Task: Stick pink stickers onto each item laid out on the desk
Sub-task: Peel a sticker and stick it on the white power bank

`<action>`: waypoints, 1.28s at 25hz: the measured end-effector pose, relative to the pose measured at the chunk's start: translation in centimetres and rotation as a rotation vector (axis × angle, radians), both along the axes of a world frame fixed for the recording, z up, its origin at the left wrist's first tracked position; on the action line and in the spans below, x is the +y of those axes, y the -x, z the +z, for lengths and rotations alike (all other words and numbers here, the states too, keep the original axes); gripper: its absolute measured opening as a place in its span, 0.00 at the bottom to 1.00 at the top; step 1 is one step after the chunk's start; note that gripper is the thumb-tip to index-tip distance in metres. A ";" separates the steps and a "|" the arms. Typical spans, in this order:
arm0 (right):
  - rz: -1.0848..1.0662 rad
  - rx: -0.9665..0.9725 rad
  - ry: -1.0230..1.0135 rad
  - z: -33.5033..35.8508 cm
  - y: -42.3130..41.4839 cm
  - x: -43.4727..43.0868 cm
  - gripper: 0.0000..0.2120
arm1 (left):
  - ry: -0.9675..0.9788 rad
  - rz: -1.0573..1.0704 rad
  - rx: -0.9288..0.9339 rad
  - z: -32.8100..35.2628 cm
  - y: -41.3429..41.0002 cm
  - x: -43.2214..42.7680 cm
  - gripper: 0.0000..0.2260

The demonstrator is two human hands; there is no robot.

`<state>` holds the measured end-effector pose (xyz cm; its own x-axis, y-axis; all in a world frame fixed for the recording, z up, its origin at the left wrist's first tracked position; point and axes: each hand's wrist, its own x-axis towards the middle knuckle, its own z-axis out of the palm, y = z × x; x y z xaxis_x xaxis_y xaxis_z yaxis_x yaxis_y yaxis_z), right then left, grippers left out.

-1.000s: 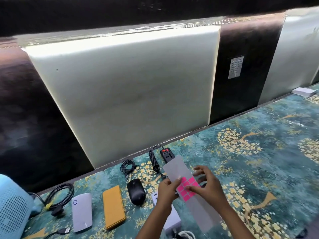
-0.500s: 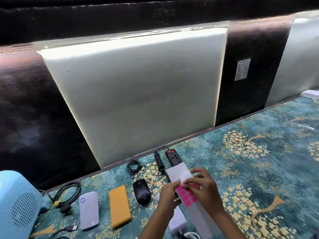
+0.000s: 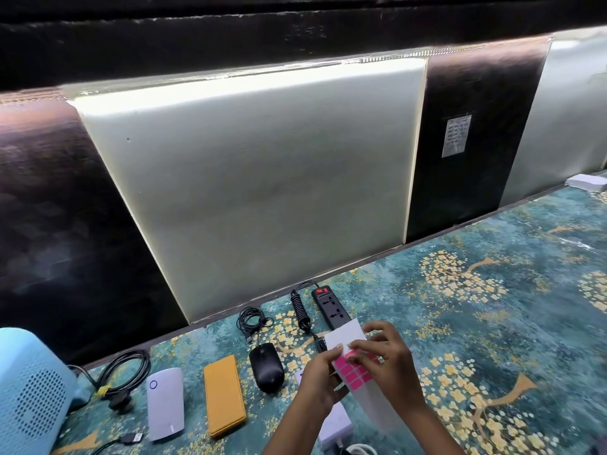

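Far left of the black mouse (image 3: 266, 367) I saw a blue perforated device (image 3: 29, 389). Nearer to the mouse lay a bundled black cable (image 3: 124, 369), a white power bank (image 3: 165, 403) and an orange case (image 3: 224, 400), all flat on the patterned desk cover (image 3: 492, 323). Beyond the mouse to its right lay a black power strip (image 3: 330, 308). Just right of the mouse, the left hand (image 3: 320, 380) gripped the left edge of the sticker sheet (image 3: 346, 334), thumb on top, above a white adapter (image 3: 336, 425). The pink stickers (image 3: 353, 374) sat mid-sheet. Farther right, the right hand (image 3: 391, 362) pinched at their top row with curled fingertips.
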<state>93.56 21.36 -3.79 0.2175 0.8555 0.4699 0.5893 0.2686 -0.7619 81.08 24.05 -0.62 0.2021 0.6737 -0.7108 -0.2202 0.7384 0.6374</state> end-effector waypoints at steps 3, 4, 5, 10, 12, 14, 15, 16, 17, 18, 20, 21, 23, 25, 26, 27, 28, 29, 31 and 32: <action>0.014 0.058 0.038 0.1 0.0 0.1 0.09 | 0.010 0.019 -0.010 -0.1 -0.1 0.2 0.09; 0.029 0.118 0.061 0.3 0.0 0.2 0.10 | 0.009 0.030 -0.012 -0.1 -0.1 0.3 0.08; 0.058 0.210 0.095 0.7 0.0 0.2 0.10 | 0.002 0.042 -0.009 -0.2 0.0 0.4 0.08; 0.179 0.605 0.323 1.1 -0.9 0.5 0.31 | -0.088 0.024 0.021 -0.4 0.2 0.6 0.07; 0.113 0.594 0.363 0.4 -1.2 0.6 0.35 | -0.123 -0.019 0.047 -0.4 -0.1 0.5 0.08; -0.014 0.614 0.375 -0.5 -2.0 0.5 0.35 | -0.174 -0.053 0.109 -0.8 -0.1 0.4 0.07; -0.102 0.613 0.382 -0.9 -2.4 0.4 0.36 | -0.199 -0.056 0.143 -1.1 0.2 0.5 0.06; -0.201 0.593 0.397 -1.5 -3.1 0.2 0.36 | -0.215 -0.047 0.168 -1.5 0.6 0.6 0.06; -0.286 0.567 0.411 -2.0 -3.8 -0.1 0.37 | -0.219 -0.029 0.185 -1.9 1.1 0.7 0.06; -0.357 0.542 0.435 -2.6 -4.5 -0.5 0.37 | -0.214 -0.008 0.196 -2.2 1.5 0.7 0.06; -0.440 0.469 0.497 -3.9 -5.6 -1.3 0.38 | -0.194 0.036 0.204 -2.6 2.2 0.8 0.06; -0.457 0.418 0.530 -4.6 -5.9 -1.6 0.38 | -0.186 0.049 0.204 -2.7 2.4 0.8 0.06; -0.468 0.290 0.583 -5.7 -6.1 -2.1 0.38 | -0.181 0.060 0.201 -2.9 2.7 0.7 0.06; -0.476 0.151 0.596 -6.3 -5.9 -2.4 0.37 | -0.181 0.069 0.203 -3.3 3.2 0.5 0.07; -0.475 0.077 0.587 -6.4 -5.6 -2.5 0.36 | -0.190 0.079 0.209 -3.4 3.7 0.5 0.07; -0.471 0.000 0.578 -6.4 -5.3 -2.5 0.36 | -0.206 0.094 0.227 -3.6 4.3 0.5 0.06; -0.465 -0.057 0.565 -6.3 -4.9 -2.4 0.35 | -0.227 0.116 0.252 -3.7 5.1 0.4 0.06; -0.457 -0.080 0.546 -6.1 -4.5 -2.3 0.34 | -0.258 0.145 0.280 -3.9 5.8 0.4 0.05; -0.395 -0.015 0.513 -5.4 -2.9 -1.9 0.31 | -0.330 0.250 0.342 -4.1 7.7 0.4 0.05; -0.354 0.056 0.507 -5.0 -1.8 -1.7 0.30 | -0.368 0.301 0.401 -4.4 8.7 0.5 0.05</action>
<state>95.40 19.69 -8.79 0.5417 0.8405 0.0040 0.5318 -0.3391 -0.7760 72.36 24.51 -5.02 -0.2698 0.8748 -0.4025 -0.0754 0.3975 0.9145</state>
